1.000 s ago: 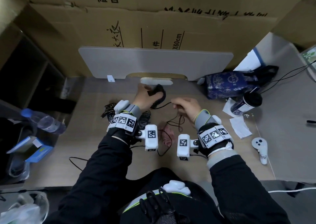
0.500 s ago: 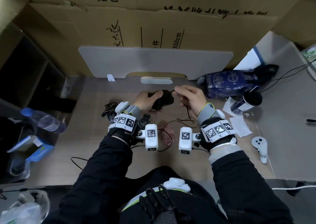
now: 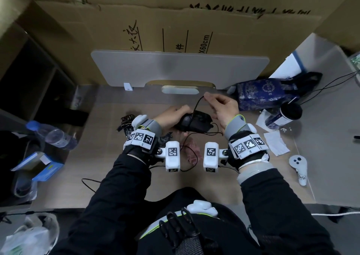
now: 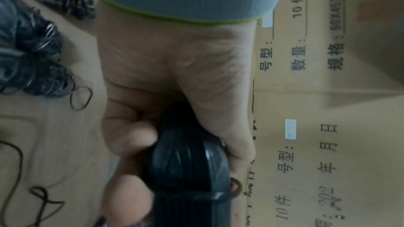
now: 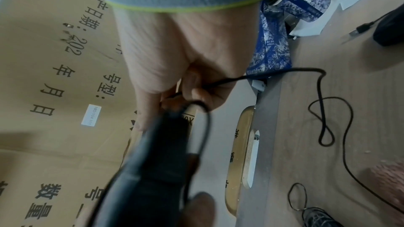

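Clutter lay on a wooden desk [image 3: 101, 157] walled in by cardboard boxes [image 3: 175, 21].
A grey board [image 3: 175, 67] leaned against the boxes in the upper middle of the frame, with a small white tag [image 3: 128, 86] at its lower left corner. At the right stood a blue patterned bag [image 3: 261, 93], just below it a cup with a dark lid [image 3: 282, 116], then white paper pieces [image 3: 275, 144] and a white controller [image 3: 299, 167]. At the left edge lay a water bottle [image 3: 52, 136] and, below it, a blue box [image 3: 44, 169]. A bundle of dark bands [image 3: 125, 121] sat left of centre.
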### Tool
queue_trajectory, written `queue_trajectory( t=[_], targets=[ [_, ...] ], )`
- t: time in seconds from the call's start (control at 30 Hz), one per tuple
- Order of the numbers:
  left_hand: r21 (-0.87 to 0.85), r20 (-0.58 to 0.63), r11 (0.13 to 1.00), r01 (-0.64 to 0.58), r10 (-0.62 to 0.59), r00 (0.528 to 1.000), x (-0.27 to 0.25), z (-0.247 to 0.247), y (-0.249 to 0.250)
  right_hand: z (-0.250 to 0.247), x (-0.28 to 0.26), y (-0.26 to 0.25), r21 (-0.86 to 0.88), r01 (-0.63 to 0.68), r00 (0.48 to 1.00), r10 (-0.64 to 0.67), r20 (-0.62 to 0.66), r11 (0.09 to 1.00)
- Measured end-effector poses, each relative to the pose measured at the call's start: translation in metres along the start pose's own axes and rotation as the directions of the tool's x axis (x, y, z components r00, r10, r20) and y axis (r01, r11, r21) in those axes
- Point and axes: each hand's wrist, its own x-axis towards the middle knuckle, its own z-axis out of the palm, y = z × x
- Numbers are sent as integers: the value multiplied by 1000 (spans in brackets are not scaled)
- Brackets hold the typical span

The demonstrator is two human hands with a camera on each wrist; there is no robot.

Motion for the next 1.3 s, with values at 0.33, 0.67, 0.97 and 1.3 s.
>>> queue_trajectory(
  t=[0.33, 0.67, 0.97, 1.3],
  targets=[
    [-239, 59, 961, -140, 158, 986, -5, 4, 12, 11, -2, 4, -147, -238, 969, 245, 37, 960],
    [311, -423, 949, -54, 189, 886, 15, -23, -6, 21, -23, 22, -344, -194, 849, 333, 411, 919],
    [551, -22, 816, -171, 220, 975, 12, -15, -4, 9, -15, -2, -66, 3, 977, 11, 213, 998],
    [-100, 112, 986, -135, 145, 983, -3, -6, 6, 3, -1, 19, -32, -23, 998, 25, 56, 999]
  ],
)
